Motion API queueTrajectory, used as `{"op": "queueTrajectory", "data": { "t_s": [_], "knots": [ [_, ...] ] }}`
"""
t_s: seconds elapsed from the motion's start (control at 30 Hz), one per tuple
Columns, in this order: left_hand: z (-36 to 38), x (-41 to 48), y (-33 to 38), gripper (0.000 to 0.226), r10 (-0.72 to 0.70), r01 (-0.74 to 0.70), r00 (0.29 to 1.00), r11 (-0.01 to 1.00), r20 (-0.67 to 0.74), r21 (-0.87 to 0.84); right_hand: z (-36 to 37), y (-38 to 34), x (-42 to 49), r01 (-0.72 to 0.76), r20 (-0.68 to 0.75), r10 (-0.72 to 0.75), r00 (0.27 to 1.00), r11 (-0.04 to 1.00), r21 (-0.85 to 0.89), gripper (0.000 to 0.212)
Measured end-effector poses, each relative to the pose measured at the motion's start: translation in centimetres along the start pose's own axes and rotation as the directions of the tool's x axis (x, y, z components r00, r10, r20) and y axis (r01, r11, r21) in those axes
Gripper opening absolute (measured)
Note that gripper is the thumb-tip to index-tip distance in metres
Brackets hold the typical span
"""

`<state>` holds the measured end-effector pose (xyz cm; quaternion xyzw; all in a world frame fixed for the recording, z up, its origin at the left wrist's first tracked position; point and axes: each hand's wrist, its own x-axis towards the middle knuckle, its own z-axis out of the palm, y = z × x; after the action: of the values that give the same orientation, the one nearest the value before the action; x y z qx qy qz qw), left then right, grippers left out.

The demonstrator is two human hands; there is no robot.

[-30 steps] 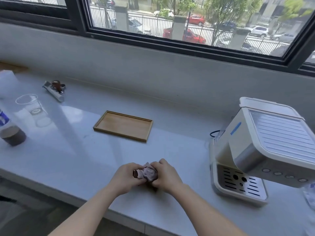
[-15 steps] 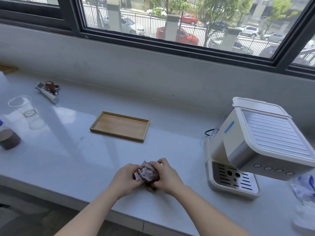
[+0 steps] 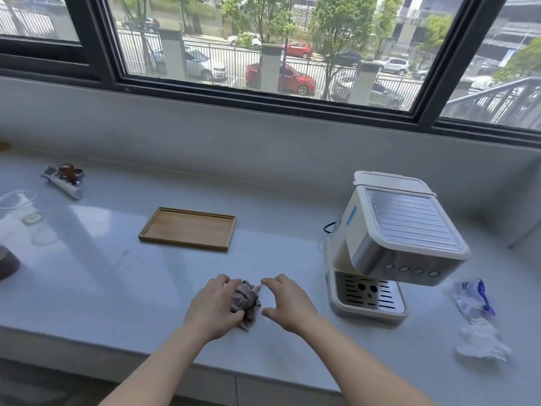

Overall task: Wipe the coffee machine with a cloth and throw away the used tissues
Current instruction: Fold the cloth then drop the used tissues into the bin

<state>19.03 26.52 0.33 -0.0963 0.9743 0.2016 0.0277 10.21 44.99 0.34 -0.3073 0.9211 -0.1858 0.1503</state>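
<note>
Cloth (image 3: 246, 296) in left hand (image 3: 213, 306)

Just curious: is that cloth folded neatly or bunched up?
Bunched up: the cloth is a crumpled wad, gripped by the left hand.

**Daylight Over a Pale Surface by the Window**

A wide window (image 3: 263, 39) in a dark frame (image 3: 109, 48) ran above a plain grey wall (image 3: 205, 136). Outside, a railing fence (image 3: 131, 51), parked cars (image 3: 292, 79) and green trees (image 3: 336, 24) stood in sunshine. Daylight fell across the long pale surface (image 3: 102, 273), leaving a soft glare. Below its front edge, grey floor (image 3: 35, 385) showed.
</note>
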Motion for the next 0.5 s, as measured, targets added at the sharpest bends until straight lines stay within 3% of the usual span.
{"op": "queueTrajectory", "data": {
  "t_s": [0.23,0.5],
  "knots": [
    [0.2,0.6,4.5,0.055,0.118,-0.116,0.993,0.991,-0.02,0.062,-2.0,1.9,-3.4,-0.066,-0.078,0.06,0.995,0.994,-0.087,0.058],
    [3.0,0.5,10.6,0.058,0.345,-0.345,0.938,0.932,0.016,0.11,-3.4,6.6,-10.0,-0.234,-0.161,0.224,0.961,0.971,-0.043,0.057]
  ]
}}
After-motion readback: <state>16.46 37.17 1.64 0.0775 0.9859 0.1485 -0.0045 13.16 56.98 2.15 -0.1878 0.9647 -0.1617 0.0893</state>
